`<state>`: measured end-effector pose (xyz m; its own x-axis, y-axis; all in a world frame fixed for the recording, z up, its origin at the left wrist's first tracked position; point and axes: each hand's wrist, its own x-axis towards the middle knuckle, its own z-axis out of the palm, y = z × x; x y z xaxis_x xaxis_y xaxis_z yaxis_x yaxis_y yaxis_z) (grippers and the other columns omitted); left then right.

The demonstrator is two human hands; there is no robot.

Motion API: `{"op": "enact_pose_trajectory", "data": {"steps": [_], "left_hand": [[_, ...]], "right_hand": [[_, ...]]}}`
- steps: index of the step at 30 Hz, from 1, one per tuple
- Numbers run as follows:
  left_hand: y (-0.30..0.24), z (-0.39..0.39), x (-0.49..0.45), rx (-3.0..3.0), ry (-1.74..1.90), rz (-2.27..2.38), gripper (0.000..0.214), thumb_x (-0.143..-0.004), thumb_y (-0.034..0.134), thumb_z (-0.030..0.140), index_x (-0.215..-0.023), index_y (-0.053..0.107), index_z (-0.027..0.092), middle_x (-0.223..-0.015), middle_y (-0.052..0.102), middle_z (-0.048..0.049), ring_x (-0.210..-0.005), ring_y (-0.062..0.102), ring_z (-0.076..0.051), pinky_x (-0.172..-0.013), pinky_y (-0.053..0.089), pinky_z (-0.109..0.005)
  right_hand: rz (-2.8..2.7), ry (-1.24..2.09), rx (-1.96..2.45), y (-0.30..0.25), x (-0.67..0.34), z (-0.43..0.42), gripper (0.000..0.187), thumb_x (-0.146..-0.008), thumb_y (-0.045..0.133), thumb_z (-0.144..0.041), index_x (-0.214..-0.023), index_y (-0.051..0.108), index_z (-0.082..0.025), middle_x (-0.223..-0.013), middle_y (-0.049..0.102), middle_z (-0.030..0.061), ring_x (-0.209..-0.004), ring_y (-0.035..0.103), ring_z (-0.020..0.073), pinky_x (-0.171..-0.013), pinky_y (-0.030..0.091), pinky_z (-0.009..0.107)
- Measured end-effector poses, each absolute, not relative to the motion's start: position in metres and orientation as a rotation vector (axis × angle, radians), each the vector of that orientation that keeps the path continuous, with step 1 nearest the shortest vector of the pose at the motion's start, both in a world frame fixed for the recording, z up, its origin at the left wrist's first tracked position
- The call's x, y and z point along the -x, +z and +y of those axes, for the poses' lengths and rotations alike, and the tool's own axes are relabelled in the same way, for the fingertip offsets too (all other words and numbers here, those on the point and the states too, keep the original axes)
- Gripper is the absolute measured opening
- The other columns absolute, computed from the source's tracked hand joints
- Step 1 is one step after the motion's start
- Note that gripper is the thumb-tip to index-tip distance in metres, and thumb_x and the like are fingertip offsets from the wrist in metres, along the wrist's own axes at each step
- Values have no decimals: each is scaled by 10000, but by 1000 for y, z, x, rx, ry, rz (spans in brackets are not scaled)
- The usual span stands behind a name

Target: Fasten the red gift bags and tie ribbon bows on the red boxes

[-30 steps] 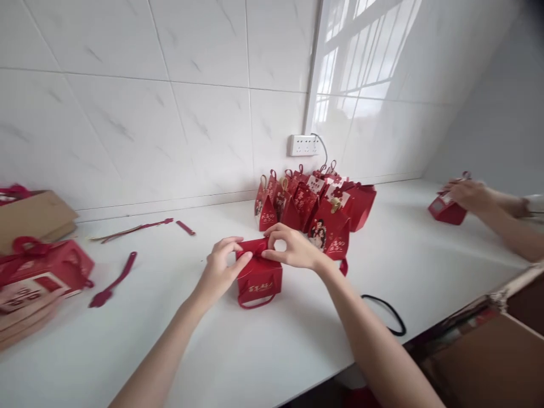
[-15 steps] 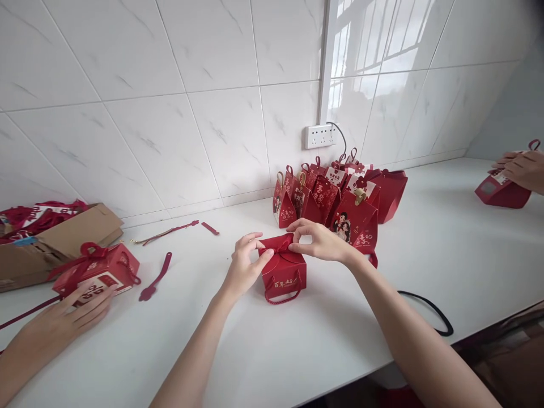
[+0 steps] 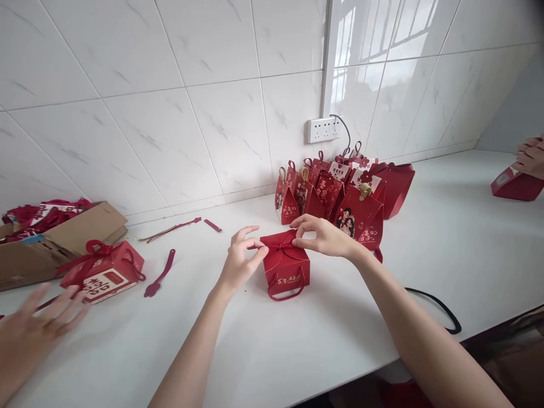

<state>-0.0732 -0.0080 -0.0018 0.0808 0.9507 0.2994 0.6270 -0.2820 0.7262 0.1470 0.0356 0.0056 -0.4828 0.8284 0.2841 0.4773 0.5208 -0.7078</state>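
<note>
A small red gift box (image 3: 285, 269) with gold lettering and a cord handle stands on the white counter (image 3: 297, 340) in the middle. My left hand (image 3: 240, 260) pinches the left end of the red ribbon bow (image 3: 280, 246) on the box's top. My right hand (image 3: 325, 237) pinches the right end of the same bow, fingers pressed together. Both hands rest against the box's folded lid.
A cluster of finished red gift boxes (image 3: 340, 195) stands behind, by the wall socket (image 3: 323, 129). At the left lie a red box (image 3: 102, 272), a cardboard carton (image 3: 59, 241), loose red strips (image 3: 160, 275) and another person's hand (image 3: 34, 326). A third person's hand (image 3: 531, 156) holds a box at far right. A black cord (image 3: 437, 309) lies near the front edge.
My hands stay on the bow with small finger shifts. The person's hand at the left has lifted off the red box and drawn back. The view shifted slightly.
</note>
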Motion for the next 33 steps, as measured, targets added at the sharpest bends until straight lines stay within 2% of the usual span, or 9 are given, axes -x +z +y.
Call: {"op": "enact_pose_trajectory", "data": {"steps": [5, 13, 24, 29, 33], "left_hand": [[0, -8, 75, -1976, 1075, 1512, 183, -753, 528, 330, -611, 563, 219, -1323, 484, -26, -1288, 346, -274, -1058, 312, -461], [1, -8, 77, -2013, 1046, 1531, 202, -756, 517, 329, -589, 530, 218, -1352, 464, -16, -1289, 340, -281, -1077, 259, -505], [1, -8, 76, -2009, 1024, 1524, 193, -747, 498, 287, -570, 476, 214, -1324, 492, -26, -1287, 338, -285, -1071, 246, -541], [-2, -9, 72, -1980, 1068, 1561, 172, -739, 489, 268, -580, 454, 212, -1320, 495, -27, -1298, 325, -281, -1081, 233, -523], [-6, -9, 68, -1989, 1051, 1534, 106, -748, 469, 256, -650, 482, 219, -1300, 507, -37, -1284, 345, -271, -1065, 262, -517]], "right_hand": [[-2152, 715, 1050, 7, -148, 35, 197, -779, 616, -336, -657, 625, -182, -1152, 583, 65, -991, 593, 216, -868, 448, 373], [-2162, 733, 1097, 10, -151, 35, 204, -780, 611, -336, -644, 621, -184, -1149, 585, 57, -967, 599, 209, -831, 454, 358], [-2139, 782, 1124, 9, -155, 38, 199, -756, 617, -318, -615, 606, -178, -1132, 583, 56, -970, 595, 218, -869, 444, 373], [-1995, 711, 940, 8, -146, 33, 209, -793, 593, -383, -725, 602, -186, -1091, 569, 63, -1054, 560, 219, -933, 418, 385], [-2066, 587, 869, 5, -129, 24, 121, -808, 597, -303, -763, 634, -197, -1110, 543, 82, -1058, 554, 219, -932, 421, 387]]}}
